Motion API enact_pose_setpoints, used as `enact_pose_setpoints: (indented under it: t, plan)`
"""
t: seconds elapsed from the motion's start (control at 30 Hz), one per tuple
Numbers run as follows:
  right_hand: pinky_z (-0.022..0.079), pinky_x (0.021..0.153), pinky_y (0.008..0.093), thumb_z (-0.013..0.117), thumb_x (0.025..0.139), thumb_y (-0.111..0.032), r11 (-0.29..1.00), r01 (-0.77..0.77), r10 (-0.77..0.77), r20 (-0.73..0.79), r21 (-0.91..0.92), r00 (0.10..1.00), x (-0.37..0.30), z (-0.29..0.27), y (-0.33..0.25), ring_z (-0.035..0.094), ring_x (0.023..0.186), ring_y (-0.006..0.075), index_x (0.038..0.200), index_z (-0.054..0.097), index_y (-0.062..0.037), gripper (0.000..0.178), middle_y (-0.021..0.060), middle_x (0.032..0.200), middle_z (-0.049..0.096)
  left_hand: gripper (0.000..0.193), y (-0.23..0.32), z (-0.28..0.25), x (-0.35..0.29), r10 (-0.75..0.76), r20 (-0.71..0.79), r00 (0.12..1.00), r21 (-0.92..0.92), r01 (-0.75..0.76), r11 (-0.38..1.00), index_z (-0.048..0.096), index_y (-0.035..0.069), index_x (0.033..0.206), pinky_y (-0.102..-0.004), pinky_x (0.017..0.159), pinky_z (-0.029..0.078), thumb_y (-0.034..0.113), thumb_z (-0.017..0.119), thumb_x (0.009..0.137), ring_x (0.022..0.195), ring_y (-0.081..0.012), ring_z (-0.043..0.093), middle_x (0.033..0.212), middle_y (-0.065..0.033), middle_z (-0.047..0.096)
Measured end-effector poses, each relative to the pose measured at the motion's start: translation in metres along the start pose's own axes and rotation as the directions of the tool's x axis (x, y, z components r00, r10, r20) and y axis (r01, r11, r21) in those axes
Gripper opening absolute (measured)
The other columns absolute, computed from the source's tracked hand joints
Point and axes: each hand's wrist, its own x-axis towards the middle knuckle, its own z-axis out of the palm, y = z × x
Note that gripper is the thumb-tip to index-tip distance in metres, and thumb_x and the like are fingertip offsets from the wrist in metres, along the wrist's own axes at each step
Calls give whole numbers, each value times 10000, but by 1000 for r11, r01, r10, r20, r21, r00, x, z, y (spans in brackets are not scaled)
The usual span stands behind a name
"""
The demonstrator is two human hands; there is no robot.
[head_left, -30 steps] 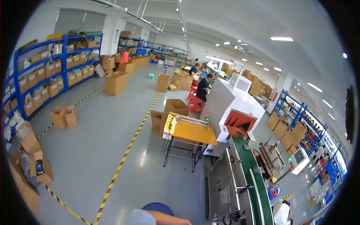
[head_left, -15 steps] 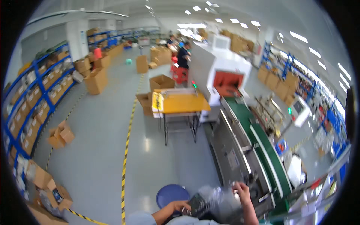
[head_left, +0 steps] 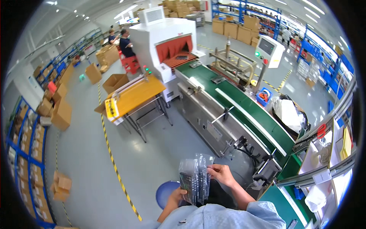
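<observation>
Close to my body, several dark flat packs in clear plastic bags (head_left: 193, 183) stand upright side by side. My left hand (head_left: 177, 195) grips their lower left side, its thumb over the front. My right hand (head_left: 221, 174) is closed on the upper right edge of the bags, the fingertips pinching the clear film. What exactly the dark packs are, I cannot make out. Just beyond my left hand shows the rim of a round blue stool or tub (head_left: 162, 192), partly covered by my arm.
A green conveyor belt (head_left: 244, 108) runs from my right to a white machine with a red curtain (head_left: 173, 45); flat bagged items (head_left: 218, 79) lie on it. An orange-topped table (head_left: 139, 95) stands ahead. Blue shelves (head_left: 26, 162) line the left. Two people sit beyond the machine.
My view has swung to the right. The bagged packs, blurred and spread between my hands before, now stand upright together, and my right hand has come closer to my left.
</observation>
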Motion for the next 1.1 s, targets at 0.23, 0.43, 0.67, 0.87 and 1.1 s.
enact_pose_setpoints:
  t: [0.23, 0.43, 0.67, 0.87, 1.1]
  plan:
    - [422, 577, 239, 598, 849, -189, 997, 73, -54, -531, 16, 845, 83, -114, 26, 507, 666, 68, 854, 624, 43, 234, 30, 690, 595, 456, 47, 74, 86, -75, -207, 975, 14, 80, 997, 532, -27, 1064, -438, 687, 534, 162, 635, 663, 781, -299, 625, 896, -149, 635]
    - [368, 513, 250, 531, 871, -213, 997, 61, 15, -858, 54, 513, 209, -310, 115, 470, 572, 76, 741, 586, 40, 290, 22, 605, 533, 472, 103, 168, 150, -86, -291, 953, 50, 104, 993, 536, -31, 1066, -436, 674, 541, 169, 633, 650, 761, -307, 631, 884, -149, 643]
    - [416, 547, 306, 591, 815, -246, 961, -237, 215, -921, 142, 324, 338, -416, 273, 529, 565, 149, 751, 623, 12, 268, 72, 604, 562, 516, 128, 205, 229, -104, -170, 980, -50, 97, 994, 521, -31, 1094, -459, 744, 504, 158, 634, 628, 835, -326, 606, 953, -164, 619]
    - [455, 675, 408, 561, 818, -264, 902, -417, 192, -971, 117, 144, 394, -390, 290, 603, 699, 328, 812, 642, -19, 258, 175, 722, 620, 555, 142, 223, 270, -90, -28, 996, -153, 84, 985, 509, -30, 1119, -478, 804, 472, 150, 635, 609, 898, -343, 585, 1012, -177, 599]
    - [461, 525, 358, 572, 829, -345, 928, -289, 309, -919, 234, 247, 407, -384, 256, 598, 572, 234, 930, 598, -1, 359, 126, 660, 592, 602, 152, 224, 280, 2, 302, 953, -269, 83, 960, 495, -29, 1148, -501, 873, 435, 140, 636, 587, 972, -362, 560, 1081, -193, 576]
